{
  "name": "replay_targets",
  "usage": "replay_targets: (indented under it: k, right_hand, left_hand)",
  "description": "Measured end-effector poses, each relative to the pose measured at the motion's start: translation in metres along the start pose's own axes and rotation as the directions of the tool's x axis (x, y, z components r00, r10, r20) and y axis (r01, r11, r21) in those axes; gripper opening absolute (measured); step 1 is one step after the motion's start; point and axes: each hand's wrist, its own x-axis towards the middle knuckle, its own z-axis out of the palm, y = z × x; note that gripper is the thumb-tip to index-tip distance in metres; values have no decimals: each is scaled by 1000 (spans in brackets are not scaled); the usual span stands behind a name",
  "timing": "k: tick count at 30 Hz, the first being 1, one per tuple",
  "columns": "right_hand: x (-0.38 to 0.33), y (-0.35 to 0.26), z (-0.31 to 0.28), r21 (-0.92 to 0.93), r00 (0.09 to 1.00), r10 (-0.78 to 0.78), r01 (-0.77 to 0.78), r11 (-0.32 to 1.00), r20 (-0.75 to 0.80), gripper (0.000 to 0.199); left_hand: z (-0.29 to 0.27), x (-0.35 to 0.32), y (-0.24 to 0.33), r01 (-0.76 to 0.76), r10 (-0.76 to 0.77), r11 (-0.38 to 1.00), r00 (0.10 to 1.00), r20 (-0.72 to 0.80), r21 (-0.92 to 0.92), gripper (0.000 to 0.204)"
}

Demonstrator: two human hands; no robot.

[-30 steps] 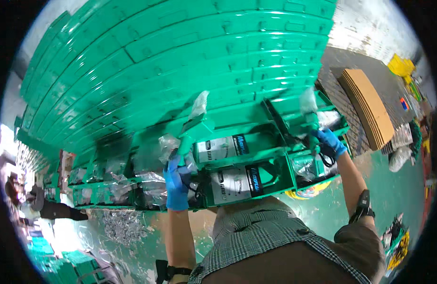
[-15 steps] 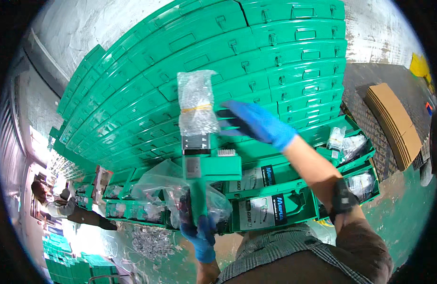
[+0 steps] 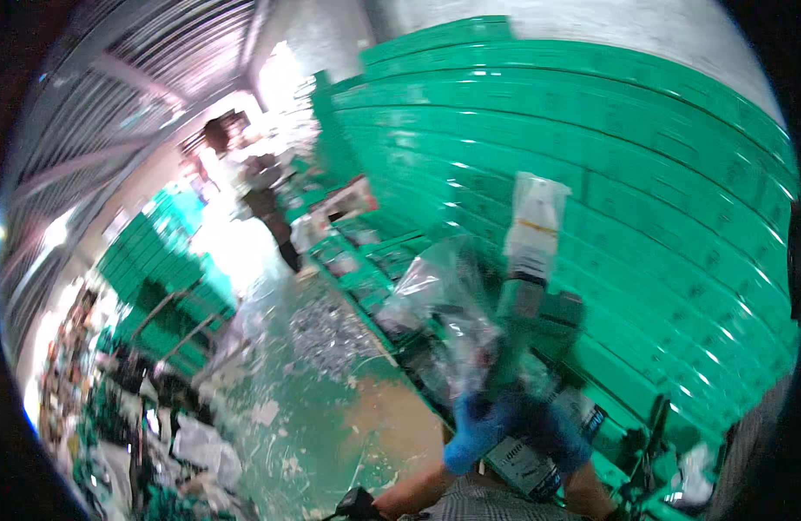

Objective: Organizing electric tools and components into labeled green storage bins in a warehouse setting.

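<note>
A green tool with a bubble-wrapped end (image 3: 535, 221), a yellow band around the wrap, stands upright in front of me. A darker green block juts from its right side. My left hand (image 3: 477, 431), in a blue glove, is closed around the lower handle. Close beside it, my right hand (image 3: 558, 434), also gloved, is by the foot of the tool; its fingers are smeared and partly in shadow. Just left of the tool is a clear plastic bag (image 3: 439, 282), and under the hands lies a printed booklet or card (image 3: 526, 469) in grey and black.
Stacked green cases (image 3: 626, 174) form a long wall at the right. Open green cases with wrapped parts (image 3: 352, 260) run along its foot. Another person (image 3: 261, 191) stands at the far end. Metal scraps (image 3: 331, 330) cover some floor; a metal frame (image 3: 183, 326) and piled goods (image 3: 157, 434) are at left.
My view has swung left, bringing the floor and far person into sight. My right hand has come down from beside the bubble wrap to near the left hand at the handle.
</note>
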Motion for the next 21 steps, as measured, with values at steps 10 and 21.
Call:
replay_targets:
  k: [10, 21]
  right_hand:
    - [20, 97, -80, 197, 995, 63, -77, 977, 80, 46]
    - [4, 47, -65, 820, 946, 303, -264, 507, 118, 44]
  left_hand:
    - [6, -11, -40, -289, 130, 893, 900, 417, 345, 70]
    - [0, -57, -69, -421, 121, 847, 747, 654, 325, 69]
